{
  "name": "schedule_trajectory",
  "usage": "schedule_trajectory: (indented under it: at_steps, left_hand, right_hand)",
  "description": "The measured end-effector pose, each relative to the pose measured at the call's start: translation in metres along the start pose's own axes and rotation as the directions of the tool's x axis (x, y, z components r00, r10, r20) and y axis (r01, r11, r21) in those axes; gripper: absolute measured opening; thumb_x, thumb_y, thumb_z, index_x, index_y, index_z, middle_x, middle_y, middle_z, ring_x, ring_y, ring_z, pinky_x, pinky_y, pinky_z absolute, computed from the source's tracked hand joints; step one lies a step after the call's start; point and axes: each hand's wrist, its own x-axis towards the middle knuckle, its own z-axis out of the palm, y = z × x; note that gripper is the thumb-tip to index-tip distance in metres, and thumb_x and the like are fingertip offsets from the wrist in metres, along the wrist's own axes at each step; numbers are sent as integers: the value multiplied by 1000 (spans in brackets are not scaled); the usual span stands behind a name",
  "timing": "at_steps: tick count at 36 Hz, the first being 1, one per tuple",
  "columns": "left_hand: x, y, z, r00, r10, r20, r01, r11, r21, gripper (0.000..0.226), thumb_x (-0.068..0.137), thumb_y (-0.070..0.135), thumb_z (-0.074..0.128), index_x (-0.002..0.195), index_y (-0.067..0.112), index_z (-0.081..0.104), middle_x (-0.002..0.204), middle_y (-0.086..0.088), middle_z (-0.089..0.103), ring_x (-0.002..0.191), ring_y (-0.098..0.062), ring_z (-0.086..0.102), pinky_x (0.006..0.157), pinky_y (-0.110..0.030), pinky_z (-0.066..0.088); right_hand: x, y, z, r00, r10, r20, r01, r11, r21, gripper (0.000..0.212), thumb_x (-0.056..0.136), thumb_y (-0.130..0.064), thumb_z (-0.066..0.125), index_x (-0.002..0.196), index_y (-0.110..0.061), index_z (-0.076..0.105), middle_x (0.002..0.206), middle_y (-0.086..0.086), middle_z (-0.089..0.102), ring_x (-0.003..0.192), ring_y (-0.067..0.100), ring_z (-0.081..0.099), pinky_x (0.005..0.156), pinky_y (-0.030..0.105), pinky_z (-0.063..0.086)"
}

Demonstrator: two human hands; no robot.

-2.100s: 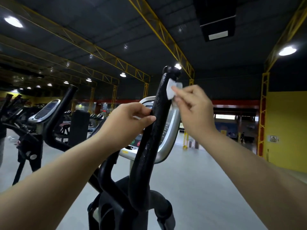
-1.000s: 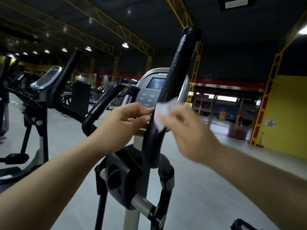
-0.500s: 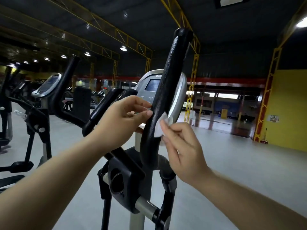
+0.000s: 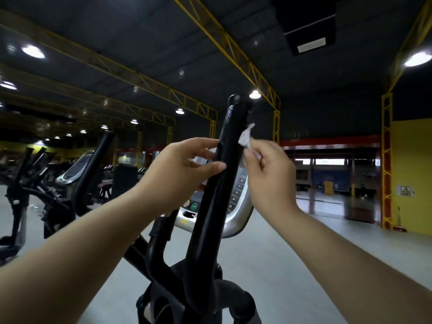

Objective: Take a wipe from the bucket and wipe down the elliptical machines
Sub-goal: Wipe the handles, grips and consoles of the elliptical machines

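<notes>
crumpled white wipe [image 4: 246, 138] against black handlebar [image 4: 224, 160]

No legible txt; wall sign [image 4: 405, 191] too blurry.

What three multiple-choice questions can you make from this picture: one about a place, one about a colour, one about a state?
1. Where is the wipe?
A. On the floor
B. At the right side of the upright handlebar, near its top
C. On the console screen

2. What colour is the handlebar?
A. Black
B. Red
C. Silver

3. What is the left hand doing?
A. Hanging free
B. Carrying a bucket
C. Gripping the handlebar

Answers:
1 B: the right hand pinches the white wipe against the bar's upper right edge.
2 A: the bar is black from base to tip.
3 C: its thumb and fingers curl round the bar.
</notes>
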Motion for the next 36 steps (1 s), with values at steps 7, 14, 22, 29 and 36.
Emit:
schedule_trajectory:
  at_steps: [7, 14, 22, 29, 36]
  left_hand:
    - [23, 5, -2, 999, 32, -43, -30, 998, 53, 41, 83, 21, 69, 123, 30, 59, 96, 8, 71, 82, -3, 70, 73, -27, 60]
    - [40, 6, -2, 995, 65, -73, -63, 997, 41, 33, 81, 17, 73, 111, 30, 66, 92, 8, 71, 73, -4, 71, 61, -16, 56]
    - [42, 2, -4, 995, 73, -66, -71, 997, 42, 29, 81, 19, 74, 106, 31, 67, 92, 8, 71, 73, -3, 71, 61, -20, 58]
    - [40, -5, -6, 994, 86, -67, -81, 994, 75, 24, 80, 25, 73, 104, 22, 72, 91, 11, 72, 73, -9, 71, 70, -35, 61]
    - [38, -7, -8, 995, 77, -70, -74, 996, 51, 20, 78, 27, 74, 98, 27, 73, 77, 16, 72, 70, -6, 70, 70, -36, 61]
  right_hand:
    - [70, -5, -7, 977, 91, -191, -88, 996, 24, 31, 93, -7, 54, 121, -13, 64, 108, -4, 63, 96, 3, 57, 77, -1, 39]
    - [135, -33, -10, 854, 131, 503, -204, 975, 93, 30, 90, 2, 44, 93, -8, 72, 84, -2, 67, 69, -1, 58, 63, 10, 46]
    - [135, -32, -18, 841, 73, 536, 17, 987, -160, 21, 91, -22, 53, 90, -19, 74, 89, -2, 69, 86, 12, 61, 80, 33, 48]
    - [116, -19, -42, 947, 31, 319, 21, 987, -160, 24, 92, -34, 57, 84, -19, 74, 83, -1, 69, 81, 11, 62, 70, 23, 48]
    - [118, -38, -18, 869, -194, 456, 302, 937, -178, 21, 94, -23, 55, 95, -15, 74, 98, -6, 68, 95, 8, 60, 86, 29, 46]
